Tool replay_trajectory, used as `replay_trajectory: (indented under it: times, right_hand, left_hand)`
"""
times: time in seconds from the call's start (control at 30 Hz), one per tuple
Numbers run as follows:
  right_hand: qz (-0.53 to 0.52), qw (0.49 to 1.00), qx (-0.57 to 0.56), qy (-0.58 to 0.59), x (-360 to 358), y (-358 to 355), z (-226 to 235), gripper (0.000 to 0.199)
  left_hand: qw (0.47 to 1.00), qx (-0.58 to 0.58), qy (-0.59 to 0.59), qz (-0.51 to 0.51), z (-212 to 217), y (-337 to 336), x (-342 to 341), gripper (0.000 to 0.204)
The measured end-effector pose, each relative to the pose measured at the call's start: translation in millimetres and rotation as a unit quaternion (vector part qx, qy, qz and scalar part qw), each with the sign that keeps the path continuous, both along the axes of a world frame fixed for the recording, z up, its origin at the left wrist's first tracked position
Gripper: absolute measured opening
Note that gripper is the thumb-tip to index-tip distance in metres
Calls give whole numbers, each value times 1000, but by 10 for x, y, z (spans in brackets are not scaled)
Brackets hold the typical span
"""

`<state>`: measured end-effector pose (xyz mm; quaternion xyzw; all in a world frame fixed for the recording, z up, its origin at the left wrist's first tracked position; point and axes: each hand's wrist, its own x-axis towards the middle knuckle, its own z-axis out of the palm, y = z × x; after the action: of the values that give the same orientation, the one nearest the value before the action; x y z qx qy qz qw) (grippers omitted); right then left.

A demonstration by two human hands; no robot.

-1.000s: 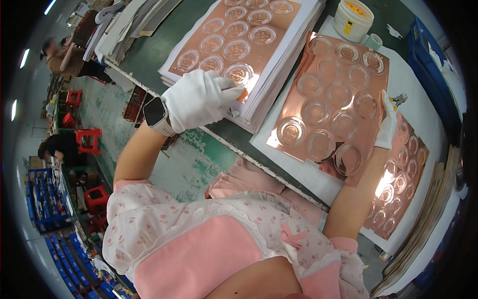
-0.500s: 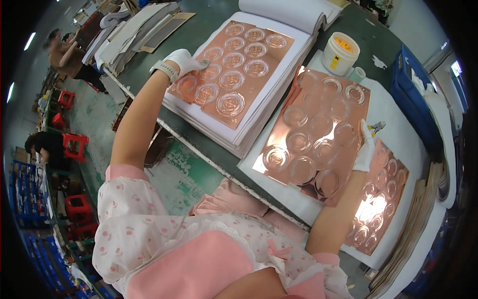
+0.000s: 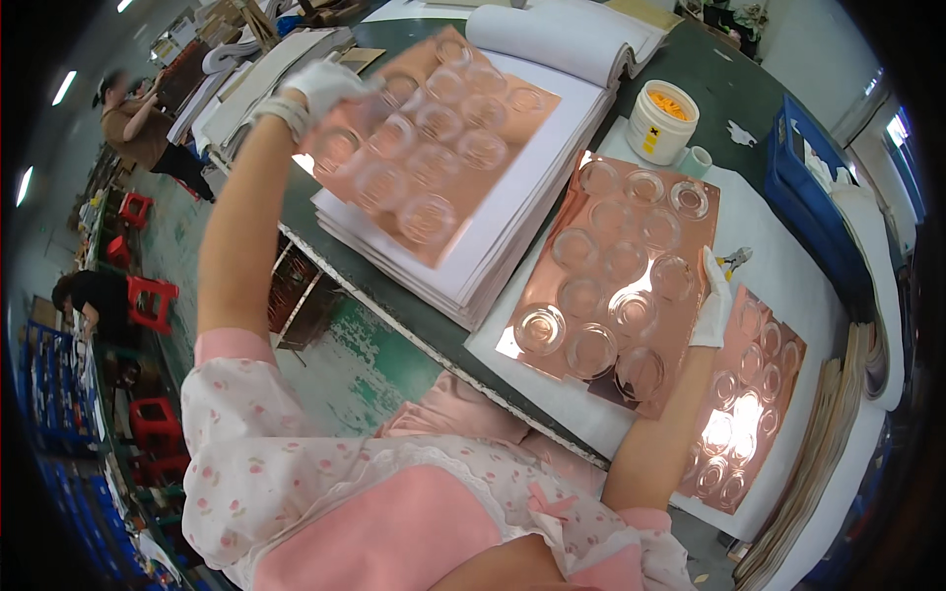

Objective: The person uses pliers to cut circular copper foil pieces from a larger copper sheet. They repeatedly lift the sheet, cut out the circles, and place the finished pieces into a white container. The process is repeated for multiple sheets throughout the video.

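Note:
My left hand (image 3: pixel 330 91), white-gloved and slightly blurred, pinches the far left edge of a thin copper-coloured sheet (image 3: pixel 461 123) embossed with several round discs. That sheet is tilted up on its left side over a thick stack of white paper (image 3: pixel 512 222). Farther right, my right hand (image 3: pixel 711 303), also gloved, grips the right edge of a second embossed copper sheet (image 3: pixel 603 295); some of its fingers are hidden by the sheet. Beyond that hand a third embossed copper sheet (image 3: pixel 754 394) lies on white paper. Small yellow-handled pliers (image 3: pixel 734 259) rest beside the right fingertips.
A white tub (image 3: pixel 662 123) with orange-yellow bits stands at the back, next to a pale roll (image 3: pixel 697 160). A blue crate (image 3: pixel 818 212) is on the right. Paper curls back (image 3: pixel 552 37) at the stack's far end. Other people and red stools (image 3: pixel 153 303) are at far left.
My left hand has moved left and up, lifting the left edge of its copper sheet off the paper stack. The right hand and its sheet have shifted only slightly.

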<state>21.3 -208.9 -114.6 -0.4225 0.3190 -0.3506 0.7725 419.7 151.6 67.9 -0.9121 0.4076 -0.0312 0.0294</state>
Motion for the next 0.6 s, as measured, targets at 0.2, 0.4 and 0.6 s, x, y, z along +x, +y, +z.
replay_trajectory:
  times: [0.2,0.4,0.6]
  right_hand:
    - [6,1000,-18,-4,39,16,-25,31]
    - [16,1000,11,-12,-25,9,89,29]
    - [45,997,39,-43,37,80,83,29]
  left_hand:
    - [967,-80,-215,108,1093,-280,-807,30]
    - [953,-69,-293,3,450,-911,-1397,28]
    - [998,53,12,-36,-381,-1036,-1992,29]
